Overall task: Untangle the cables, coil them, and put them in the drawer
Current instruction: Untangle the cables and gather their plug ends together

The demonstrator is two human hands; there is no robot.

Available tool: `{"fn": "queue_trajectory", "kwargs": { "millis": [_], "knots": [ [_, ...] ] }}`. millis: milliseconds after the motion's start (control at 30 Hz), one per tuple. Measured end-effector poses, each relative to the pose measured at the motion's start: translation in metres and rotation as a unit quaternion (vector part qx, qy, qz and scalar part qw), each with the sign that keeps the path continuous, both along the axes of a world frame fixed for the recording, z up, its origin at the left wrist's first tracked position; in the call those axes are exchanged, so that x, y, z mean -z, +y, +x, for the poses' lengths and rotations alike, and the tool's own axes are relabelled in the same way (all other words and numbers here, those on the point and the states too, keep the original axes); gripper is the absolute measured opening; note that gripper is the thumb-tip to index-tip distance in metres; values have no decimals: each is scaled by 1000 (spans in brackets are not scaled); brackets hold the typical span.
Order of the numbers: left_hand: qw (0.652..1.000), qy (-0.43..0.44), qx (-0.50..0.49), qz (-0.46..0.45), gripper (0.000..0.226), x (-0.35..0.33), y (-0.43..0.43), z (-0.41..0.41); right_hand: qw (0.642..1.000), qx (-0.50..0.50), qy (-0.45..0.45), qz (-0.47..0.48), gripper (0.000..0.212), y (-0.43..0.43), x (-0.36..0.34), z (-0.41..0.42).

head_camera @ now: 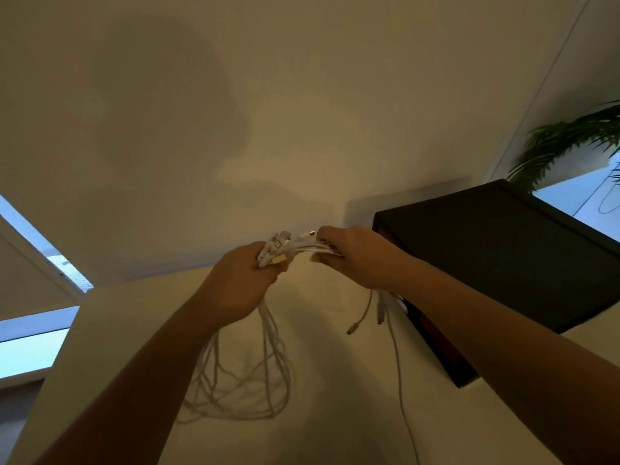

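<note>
The bundle of thin white cables (302, 247) is held in the air above the pale tabletop (335, 380), stretched short between two hands, with plug ends sticking out at the top. The left hand (240, 280) has its fingers curled tight round one gathered end, and long slack loops hang from under it towards the table. The right hand (355, 260) pinches the other side between thumb and curled fingers, and a few loose tails with small plugs dangle below it. These cords look light, soft and limp, and probably slide easily over one another, though the plugs will likely snag in the loops. Taking one plug end and feeding it back through seems safer than tugging mid-length. Just right of the hands stands a dark box-shaped cabinet (503, 256); whether it holds the drawer I cannot tell. A green leafy plant (570, 139) shows beyond it.
</note>
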State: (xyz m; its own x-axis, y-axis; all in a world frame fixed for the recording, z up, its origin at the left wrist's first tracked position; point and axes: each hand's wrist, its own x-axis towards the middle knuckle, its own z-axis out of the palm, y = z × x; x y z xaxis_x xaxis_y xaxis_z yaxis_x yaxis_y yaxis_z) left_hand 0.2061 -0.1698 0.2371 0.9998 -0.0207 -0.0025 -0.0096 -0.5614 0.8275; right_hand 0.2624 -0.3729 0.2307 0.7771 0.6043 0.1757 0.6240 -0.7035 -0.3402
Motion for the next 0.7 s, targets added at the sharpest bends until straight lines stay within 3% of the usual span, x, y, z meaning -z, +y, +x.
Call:
{"fn": "queue_trajectory", "kwargs": {
  "millis": [133,367,467,600,700],
  "knots": [
    [995,-38,-46,75,23,-7,8,0,998,38,14,-37,25,-19,20,3],
    [993,-68,-74,54,28,-20,22,-3,993,73,-21,-93,21,-34,35,7],
    [990,-82,-109,35,45,-24,30,-4,988,98,-62,-99,15,-35,36,7],
    [969,-108,-217,-51,43,-37,60,-1,980,183,47,-61,13,-53,49,11],
    [958,-121,-251,-64,41,-45,81,-3,973,196,110,-52,16,-74,57,6]
  ]
}}
